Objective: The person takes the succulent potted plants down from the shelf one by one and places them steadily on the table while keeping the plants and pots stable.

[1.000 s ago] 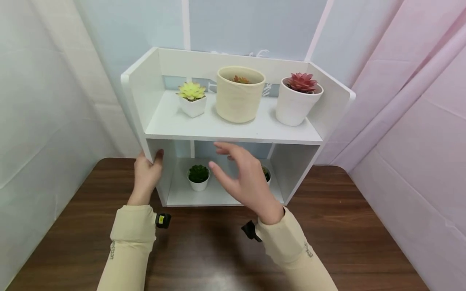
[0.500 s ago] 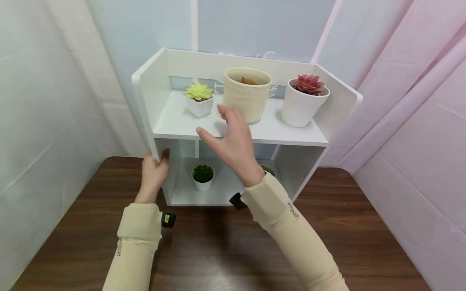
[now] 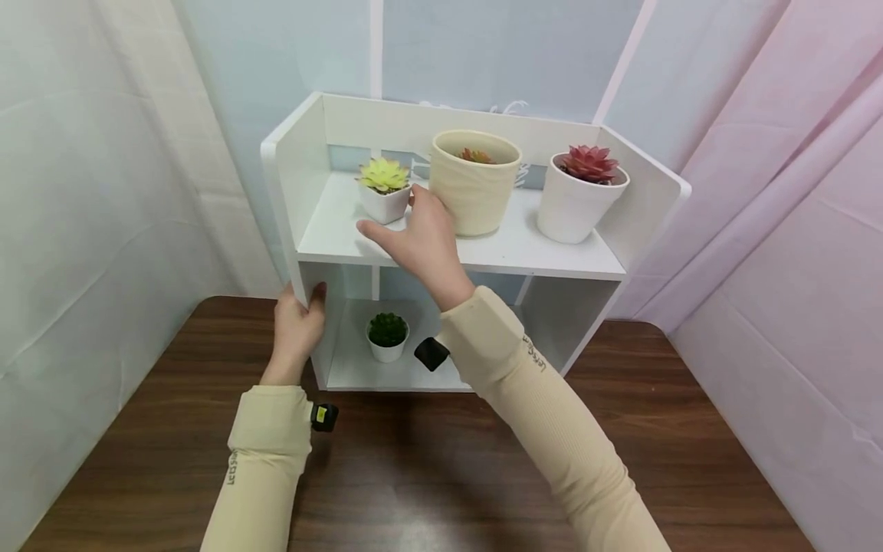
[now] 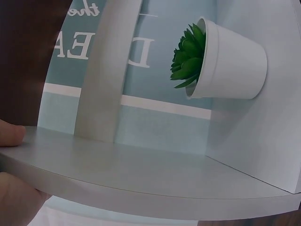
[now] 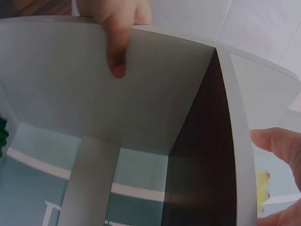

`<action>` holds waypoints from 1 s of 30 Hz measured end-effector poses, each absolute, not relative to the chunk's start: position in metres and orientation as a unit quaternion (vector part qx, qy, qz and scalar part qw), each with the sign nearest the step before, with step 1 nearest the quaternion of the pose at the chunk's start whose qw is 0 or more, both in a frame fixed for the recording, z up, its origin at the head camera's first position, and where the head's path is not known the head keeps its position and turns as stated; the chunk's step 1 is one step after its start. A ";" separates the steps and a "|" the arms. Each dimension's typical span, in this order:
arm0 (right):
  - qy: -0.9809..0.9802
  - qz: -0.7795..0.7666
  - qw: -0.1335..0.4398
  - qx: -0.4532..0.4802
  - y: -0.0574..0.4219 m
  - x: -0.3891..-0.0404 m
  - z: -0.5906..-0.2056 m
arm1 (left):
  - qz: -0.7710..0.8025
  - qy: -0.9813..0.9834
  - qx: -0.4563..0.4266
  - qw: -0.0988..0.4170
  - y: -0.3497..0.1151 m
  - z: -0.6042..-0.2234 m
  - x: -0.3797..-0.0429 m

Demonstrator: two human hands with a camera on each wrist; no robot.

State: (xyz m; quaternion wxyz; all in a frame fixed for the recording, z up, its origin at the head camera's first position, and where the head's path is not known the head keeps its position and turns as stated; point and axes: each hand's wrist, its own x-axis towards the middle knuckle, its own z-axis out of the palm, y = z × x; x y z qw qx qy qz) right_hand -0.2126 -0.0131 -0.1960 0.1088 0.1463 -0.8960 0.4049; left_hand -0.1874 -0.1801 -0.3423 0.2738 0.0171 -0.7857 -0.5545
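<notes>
From my right hand (image 3: 428, 241), small white pot (image 3: 383, 205) blocks 10 o'clock, big cream pot (image 3: 477, 192) crowds 1 to 2. There's room around 9 though, before the side panel (image 3: 298, 184).

White letters (image 4: 78, 45) on the blue backdrop (image 4: 162, 70) read "the", "D" and "EA" — dark print on both sleeves (image 3: 271, 425) is illegible.

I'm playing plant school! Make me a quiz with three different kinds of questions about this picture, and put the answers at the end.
1. What does the left hand grip?
2. True or false: the dark green plant sits on the lower shelf.
3. Fill in the blank: the cream pot stands between the yellow-green plant and the ____.

Key: 1. the white side panel; 2. true; 3. red plant.
</notes>
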 end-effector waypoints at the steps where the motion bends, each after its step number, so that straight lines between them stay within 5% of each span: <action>1: -0.895 0.410 0.103 0.139 -0.015 -0.214 -0.195 | -0.556 -0.785 0.018 0.273 -0.180 -0.343 -0.188; 30: -0.874 0.471 0.093 0.077 -0.010 -0.229 -0.190 | -0.573 -0.772 -0.016 0.274 -0.164 -0.344 -0.193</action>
